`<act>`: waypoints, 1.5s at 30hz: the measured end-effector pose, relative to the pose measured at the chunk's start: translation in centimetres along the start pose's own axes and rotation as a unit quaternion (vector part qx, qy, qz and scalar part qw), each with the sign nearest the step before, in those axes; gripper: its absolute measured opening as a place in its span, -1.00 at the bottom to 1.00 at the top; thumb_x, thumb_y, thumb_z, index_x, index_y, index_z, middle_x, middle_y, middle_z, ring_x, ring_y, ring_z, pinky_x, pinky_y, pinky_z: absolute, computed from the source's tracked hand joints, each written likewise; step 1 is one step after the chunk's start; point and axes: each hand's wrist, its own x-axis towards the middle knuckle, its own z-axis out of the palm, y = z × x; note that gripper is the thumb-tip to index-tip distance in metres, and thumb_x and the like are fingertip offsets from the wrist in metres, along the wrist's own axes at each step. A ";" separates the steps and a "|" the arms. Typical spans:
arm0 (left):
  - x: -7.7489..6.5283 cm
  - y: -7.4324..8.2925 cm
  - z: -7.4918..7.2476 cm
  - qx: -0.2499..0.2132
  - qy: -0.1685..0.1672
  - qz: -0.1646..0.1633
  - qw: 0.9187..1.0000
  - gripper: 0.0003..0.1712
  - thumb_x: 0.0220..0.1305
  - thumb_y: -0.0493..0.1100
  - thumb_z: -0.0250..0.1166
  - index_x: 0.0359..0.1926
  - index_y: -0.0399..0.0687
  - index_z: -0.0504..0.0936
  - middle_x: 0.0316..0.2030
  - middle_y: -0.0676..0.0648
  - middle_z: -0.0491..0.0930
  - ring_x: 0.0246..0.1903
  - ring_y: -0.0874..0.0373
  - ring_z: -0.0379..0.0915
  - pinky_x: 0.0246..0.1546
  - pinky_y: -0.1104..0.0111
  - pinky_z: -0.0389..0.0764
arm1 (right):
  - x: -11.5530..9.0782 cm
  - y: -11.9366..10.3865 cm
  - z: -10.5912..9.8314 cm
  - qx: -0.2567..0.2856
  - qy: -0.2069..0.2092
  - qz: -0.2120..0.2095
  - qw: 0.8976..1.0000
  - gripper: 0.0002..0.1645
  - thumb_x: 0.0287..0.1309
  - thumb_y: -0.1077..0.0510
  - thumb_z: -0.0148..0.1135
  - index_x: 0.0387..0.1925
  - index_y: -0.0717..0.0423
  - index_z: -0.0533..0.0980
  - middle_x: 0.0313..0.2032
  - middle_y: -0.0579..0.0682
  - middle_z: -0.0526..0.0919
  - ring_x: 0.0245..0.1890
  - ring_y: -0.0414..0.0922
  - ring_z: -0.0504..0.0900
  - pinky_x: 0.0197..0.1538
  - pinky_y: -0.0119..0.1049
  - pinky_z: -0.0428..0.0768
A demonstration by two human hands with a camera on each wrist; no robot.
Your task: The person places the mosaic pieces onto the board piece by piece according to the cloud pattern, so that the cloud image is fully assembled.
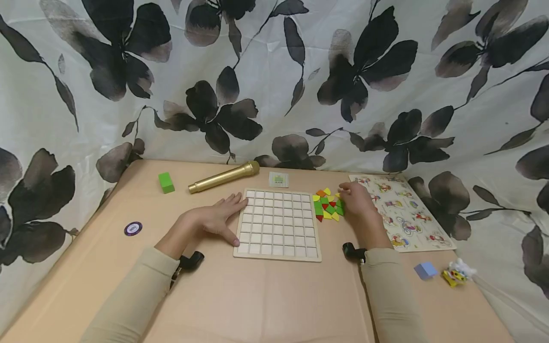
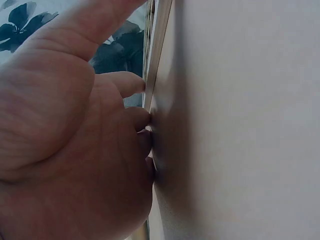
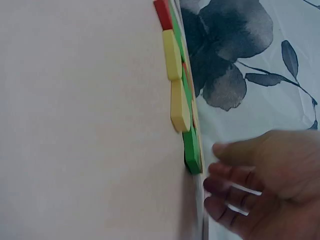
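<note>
A wooden-framed board (image 1: 278,257) with a grid of white squares lies on the table in the head view. My left hand (image 1: 218,216) is spread beside it, thumb and index fingertip right at its left edge; the left wrist view shows the palm and extended fingers (image 2: 132,117). To the board's right lies a cluster of small flat tiles (image 1: 329,208) in green, yellow, red and orange. Next to that cluster is my right hand (image 1: 359,202). In the right wrist view its fingers (image 3: 232,192) are loosely bent near a green tile (image 3: 191,152), with nothing between them.
Behind the board lie a gold microphone (image 1: 224,177) and a small card with a green figure (image 1: 279,179). A green block (image 1: 166,183) and a round chip (image 1: 133,228) are at left. At right are a picture board (image 1: 399,209), a blue block (image 1: 426,270) and a small toy (image 1: 456,274).
</note>
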 end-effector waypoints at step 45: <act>-0.4 0.2 -0.1 -0.012 0.011 0.006 1.000 0.53 -0.04 0.37 0.58 0.69 -0.04 -0.16 0.67 -0.25 -0.42 0.66 -0.23 -0.55 0.62 -0.20 -0.29 | 3.6 -14.8 7.9 -0.042 -0.104 -0.348 0.931 -0.89 0.20 0.22 0.49 -0.22 0.09 0.81 -0.19 -0.05 0.85 -0.15 -0.14 0.80 -0.03 -0.23 0.75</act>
